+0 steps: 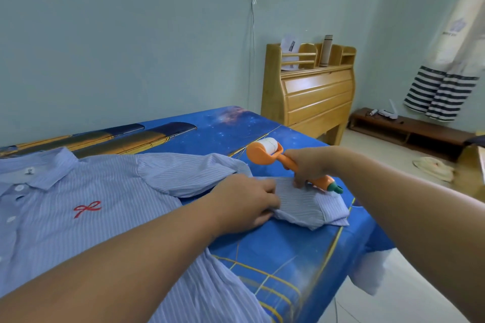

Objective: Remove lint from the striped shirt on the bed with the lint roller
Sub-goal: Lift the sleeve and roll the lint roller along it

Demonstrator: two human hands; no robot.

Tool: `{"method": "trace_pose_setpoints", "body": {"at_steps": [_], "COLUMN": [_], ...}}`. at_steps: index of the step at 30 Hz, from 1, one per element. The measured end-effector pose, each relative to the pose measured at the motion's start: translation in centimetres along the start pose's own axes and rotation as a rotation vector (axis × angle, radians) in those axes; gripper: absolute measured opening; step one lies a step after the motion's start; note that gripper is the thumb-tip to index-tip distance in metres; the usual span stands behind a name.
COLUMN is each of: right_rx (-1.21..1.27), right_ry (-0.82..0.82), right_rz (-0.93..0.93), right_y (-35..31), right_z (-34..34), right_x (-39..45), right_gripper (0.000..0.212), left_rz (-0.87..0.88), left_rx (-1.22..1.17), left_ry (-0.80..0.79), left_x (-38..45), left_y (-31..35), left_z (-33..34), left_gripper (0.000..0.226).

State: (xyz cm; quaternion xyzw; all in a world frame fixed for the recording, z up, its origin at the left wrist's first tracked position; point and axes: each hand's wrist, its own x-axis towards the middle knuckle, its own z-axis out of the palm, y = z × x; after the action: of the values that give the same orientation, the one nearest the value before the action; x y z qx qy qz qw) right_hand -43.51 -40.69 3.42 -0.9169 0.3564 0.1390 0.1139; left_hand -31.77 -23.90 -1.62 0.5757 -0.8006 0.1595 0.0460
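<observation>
In the head view, a pale blue striped shirt (86, 207) lay spread flat on the bed (288, 252), whose cover was a deep blue print with yellow lines. The shirt's collar pointed toward the far edge of the bed, a small red bow (87, 208) was stitched on its chest, and one sleeve (309, 207) stretched out from the body of the shirt toward the bed's near corner, with the cuff folded over.

The left hand (246, 204) rested on that sleeve beside the shirt's body, its fingers pressed down on the cloth and the thumb tucked at the sleeve's lower edge. The right hand (307, 165) gripped the orange handle of the lint roller (286, 160), fingers wrapped round it. The roller's white head was lifted clear of the shirt, above the bed cover just beyond the sleeve, while the green tip of the handle sat low over the sleeve's cuff end.

Past the bed from the shirt stood a wooden headboard (312, 92) against the wall, with a slim bottle (326, 51) upright on its shelf.
</observation>
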Motion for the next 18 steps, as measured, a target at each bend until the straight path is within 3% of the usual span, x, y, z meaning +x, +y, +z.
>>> {"method": "trace_pose_setpoints", "body": {"at_steps": [5,8,14,18], "right_rx": [-0.153,-0.210,-0.155,-0.157], "right_ry": [0.080,0.094,0.258,0.418], "right_rz": [0.082,0.157,0.215,0.217], "right_y": [1.9,3.1,5.6,6.1], "right_z": [-2.0,-2.9,-1.6,-0.4], "right_x": [-1.3,-2.0,-1.6,-0.1], "right_gripper": [0.043,0.056,0.070,0.051], "left_rz": [-0.217,-0.294,-0.447,-0.514], "left_rx": [-0.139,-0.286,-0.235,-0.180], "left_ry": [0.120,0.165,0.090,-0.016], "left_x": [2.2,3.9,2.9,-0.2], "left_y": [2.4,3.7,1.4,-2.6], "left_z": [-0.1,0.0,0.9,0.8], "left_gripper": [0.030,0.029,0.030,0.027]}}
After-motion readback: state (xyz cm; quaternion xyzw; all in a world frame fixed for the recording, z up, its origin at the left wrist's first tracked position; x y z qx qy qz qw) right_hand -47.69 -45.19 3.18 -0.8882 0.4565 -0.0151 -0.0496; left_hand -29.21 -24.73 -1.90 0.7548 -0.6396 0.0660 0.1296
